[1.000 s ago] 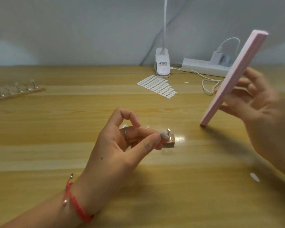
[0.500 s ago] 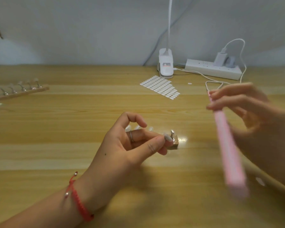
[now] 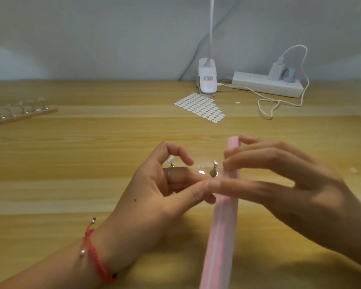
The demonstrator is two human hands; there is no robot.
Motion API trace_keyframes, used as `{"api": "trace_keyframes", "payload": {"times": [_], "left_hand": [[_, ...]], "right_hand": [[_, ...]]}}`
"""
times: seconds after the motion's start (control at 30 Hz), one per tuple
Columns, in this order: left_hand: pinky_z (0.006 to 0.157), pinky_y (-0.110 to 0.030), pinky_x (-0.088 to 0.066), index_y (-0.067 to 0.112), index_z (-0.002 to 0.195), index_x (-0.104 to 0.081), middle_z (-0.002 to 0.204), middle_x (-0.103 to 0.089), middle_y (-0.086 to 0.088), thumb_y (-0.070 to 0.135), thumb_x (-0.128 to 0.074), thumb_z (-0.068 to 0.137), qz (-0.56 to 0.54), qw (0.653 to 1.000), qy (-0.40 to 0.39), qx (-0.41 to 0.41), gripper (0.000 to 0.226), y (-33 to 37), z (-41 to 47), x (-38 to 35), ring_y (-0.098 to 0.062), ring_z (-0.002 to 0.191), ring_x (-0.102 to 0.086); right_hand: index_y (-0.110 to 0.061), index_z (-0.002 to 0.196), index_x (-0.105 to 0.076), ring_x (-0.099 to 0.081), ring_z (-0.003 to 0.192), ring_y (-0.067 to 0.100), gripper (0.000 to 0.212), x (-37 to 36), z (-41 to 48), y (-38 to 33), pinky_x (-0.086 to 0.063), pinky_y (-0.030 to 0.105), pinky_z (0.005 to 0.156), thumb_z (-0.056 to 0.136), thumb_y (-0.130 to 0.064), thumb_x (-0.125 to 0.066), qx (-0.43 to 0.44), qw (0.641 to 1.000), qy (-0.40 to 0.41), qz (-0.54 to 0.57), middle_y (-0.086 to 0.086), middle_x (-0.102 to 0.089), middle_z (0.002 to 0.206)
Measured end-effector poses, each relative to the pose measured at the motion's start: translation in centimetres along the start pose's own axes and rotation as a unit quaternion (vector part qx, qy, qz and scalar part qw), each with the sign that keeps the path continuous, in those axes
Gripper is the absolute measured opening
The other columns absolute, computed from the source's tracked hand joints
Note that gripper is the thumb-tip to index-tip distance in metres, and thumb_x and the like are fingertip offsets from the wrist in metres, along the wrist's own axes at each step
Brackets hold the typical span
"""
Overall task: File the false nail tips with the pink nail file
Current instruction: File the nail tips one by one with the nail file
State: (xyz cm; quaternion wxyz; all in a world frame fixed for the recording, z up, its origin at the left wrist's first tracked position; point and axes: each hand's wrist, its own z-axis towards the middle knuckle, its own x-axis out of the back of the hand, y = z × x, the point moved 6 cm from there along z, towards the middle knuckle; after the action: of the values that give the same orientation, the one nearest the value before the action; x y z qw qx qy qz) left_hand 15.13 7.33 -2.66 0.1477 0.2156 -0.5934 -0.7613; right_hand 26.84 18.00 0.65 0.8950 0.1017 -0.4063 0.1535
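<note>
Pink with a pale core line, the nail file runs lengthwise away from the person, edge-on to the camera. The right hand grips its far half, fingers curled over one face and thumb laid across the other, probably leaving the rest free to stroke. Directly left of the file, the left hand pinches thumb and middle finger together right against its edge, index arched clear. The false nail tip they presumably hold is hidden at that contact, so whether it touches the file I cannot tell. Just left of the file, beyond the pinch, a small metal peg stand sits on the worktop; far left lies a wooden rack of pegs. Filing looks about to begin.
</note>
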Motion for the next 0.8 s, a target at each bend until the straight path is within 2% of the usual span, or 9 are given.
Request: {"api": "trace_keyframes", "payload": {"times": [0.1,0.17,0.27,0.4,0.53,0.6,0.67,0.7,0.8], "left_hand": [[0.075,-0.032,-0.047,0.020,0.088,-0.043,0.078,-0.075,-0.009,0.022,-0.080,0.069,0.040,0.999,-0.001,-0.008,0.042,0.0,-0.1,0.0,-0.019,0.073,-0.070],[0.076,-0.044,-0.043,0.026,0.084,-0.045,0.079,-0.075,-0.008,0.029,-0.075,0.068,0.064,0.998,0.010,-0.013,0.034,0.1,-0.2,0.0,-0.023,0.073,-0.069],[0.070,-0.045,-0.043,0.027,0.084,-0.047,0.077,-0.075,-0.008,0.031,-0.073,0.067,0.074,0.997,0.028,-0.018,0.032,0.4,-0.1,0.3,-0.024,0.069,-0.065],[0.077,-0.054,-0.045,0.027,0.082,-0.046,0.077,-0.075,-0.007,0.031,-0.073,0.067,0.095,0.994,0.033,-0.029,0.031,0.5,-0.2,0.3,-0.022,0.072,-0.068],[0.069,-0.054,-0.045,0.026,0.082,-0.046,0.077,-0.075,-0.008,0.033,-0.072,0.065,0.106,0.993,0.040,-0.029,0.032,0.5,-0.2,0.3,-0.022,0.069,-0.062],[0.064,-0.046,-0.043,0.030,0.080,-0.046,0.077,-0.075,-0.006,0.034,-0.073,0.065,0.112,0.992,0.046,-0.039,0.030,0.6,0.0,0.4,-0.020,0.067,-0.061],[0.061,-0.041,-0.042,0.032,0.078,-0.046,0.077,-0.076,-0.003,0.035,-0.072,0.065,0.119,0.990,0.051,-0.048,0.030,0.7,0.0,0.4,-0.015,0.065,-0.064],[0.061,-0.040,-0.042,0.032,0.078,-0.045,0.078,-0.076,-0.003,0.035,-0.072,0.066,0.125,0.989,0.052,-0.051,0.030,0.7,-0.1,0.4,-0.014,0.065,-0.065],[0.062,-0.032,-0.041,0.030,0.080,-0.044,0.079,-0.076,-0.003,0.036,-0.071,0.068,0.149,0.985,0.047,-0.068,0.031,0.9,-0.2,0.2,-0.016,0.066,-0.063]], "right_hand": [[-0.024,0.123,-0.061,-0.056,0.113,0.026,0.049,1.1,0.4,1.2,-0.042,0.040,0.109,0.084,0.005,-0.068,-0.025,0.999,0.011,-0.037,0.011,-0.061,0.113],[-0.024,0.118,-0.066,-0.054,0.110,0.027,0.035,0.9,0.6,0.6,-0.042,0.045,0.108,0.091,-0.002,-0.063,-0.019,0.999,0.009,-0.038,0.014,-0.063,0.110],[-0.026,0.119,-0.069,-0.055,0.108,0.024,0.027,-0.2,0.7,-1.5,-0.040,0.044,0.108,0.097,-0.013,-0.060,0.022,1.000,-0.019,-0.012,0.011,-0.066,0.108],[-0.026,0.116,-0.067,-0.054,0.100,0.026,0.036,1.4,0.7,1.4,-0.041,0.030,0.099,0.087,-0.005,-0.067,-0.048,0.997,0.008,-0.066,0.015,-0.065,0.106],[-0.026,0.119,-0.068,-0.054,0.101,0.024,0.027,0.1,0.6,-1.2,-0.044,0.033,0.099,0.098,-0.014,-0.057,0.005,1.000,-0.008,-0.008,0.009,-0.068,0.104],[-0.030,0.123,-0.063,-0.056,0.097,0.027,0.027,0.7,0.8,-0.5,-0.052,0.041,0.084,0.101,-0.018,-0.052,0.000,0.999,-0.019,-0.028,0.010,-0.068,0.102],[-0.033,0.124,-0.058,-0.058,0.092,0.031,0.032,1.5,0.9,1.1,-0.054,0.048,0.061,0.097,-0.016,-0.060,-0.042,0.996,-0.010,-0.077,0.012,-0.068,0.101],[-0.035,0.124,-0.057,-0.059,0.090,0.032,0.034,1.4,0.8,0.9,-0.054,0.047,0.056,0.097,-0.015,-0.062,-0.045,0.995,-0.008,-0.085,0.011,-0.068,0.100],[-0.038,0.120,-0.065,-0.062,0.089,0.026,0.027,0.3,0.7,-1.9,-0.054,0.042,0.063,0.103,-0.021,-0.054,0.007,0.999,-0.014,-0.035,0.001,-0.070,0.097]]}}
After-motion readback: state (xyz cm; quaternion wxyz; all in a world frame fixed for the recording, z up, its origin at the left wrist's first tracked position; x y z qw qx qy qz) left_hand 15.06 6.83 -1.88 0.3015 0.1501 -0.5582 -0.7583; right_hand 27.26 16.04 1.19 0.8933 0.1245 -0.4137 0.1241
